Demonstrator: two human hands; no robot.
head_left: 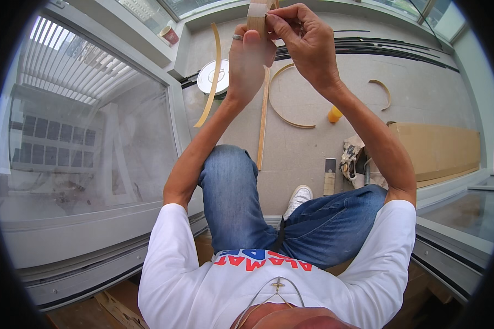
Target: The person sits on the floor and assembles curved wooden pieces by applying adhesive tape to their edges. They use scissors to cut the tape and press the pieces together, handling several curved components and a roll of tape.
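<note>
Beyond the person's bent knees spreads the grey floor [313, 142], and everything else can be placed from it. Along its left edge stands a large glass pane [88, 142] looking out over buildings. On the floor's right side lies a long flat sheet of brown cardboard [439, 148], and near that sheet's left end sits a crumpled pair of work gloves [354, 159] with a small brush-like tool [330, 175] just beside it. Several thin strips of wood veneer rest on the floor: one straight strip [263, 126] running away from the knees, one long bowed strip [214, 77] to its left, a hooped strip [282, 109] to its right, and a short curl [383, 90] farther right. A round white tin [213, 77] stands at the floor's left edge, partly behind the bowed strip, and a small orange object [335, 114] sits close to the hoop.

Raised above the floor, both hands meet at a pale wooden strip piece [256, 19]. The left hand [248, 63], wearing a ring, is curled around the piece's lower part with fingers closed on it. The right hand [302, 41] pinches its upper edge between thumb and fingertips.
</note>
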